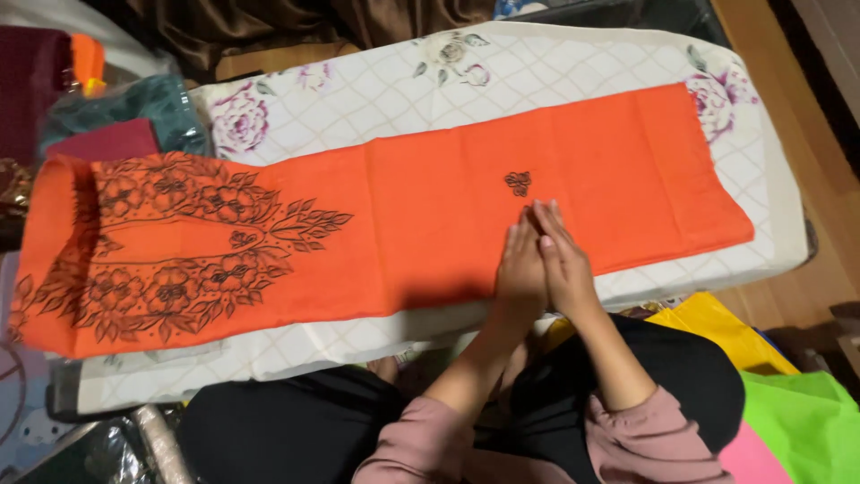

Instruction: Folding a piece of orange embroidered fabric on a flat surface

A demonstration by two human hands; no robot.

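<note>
A long orange cloth [421,206] with dark floral embroidery at its left end lies spread flat on a padded board. A small dark flower motif [518,183] sits near its middle. My left hand [520,269] and my right hand [564,264] lie side by side, palms down with fingers stretched out flat, pressing on the cloth just below that motif. Neither hand holds anything.
The board carries a white quilted cover with purple roses [502,67]. Folded teal and maroon fabrics [125,121] lie at the upper left. Yellow, green and pink bags [779,394] sit at the lower right. Wooden floor [833,179] shows on the right.
</note>
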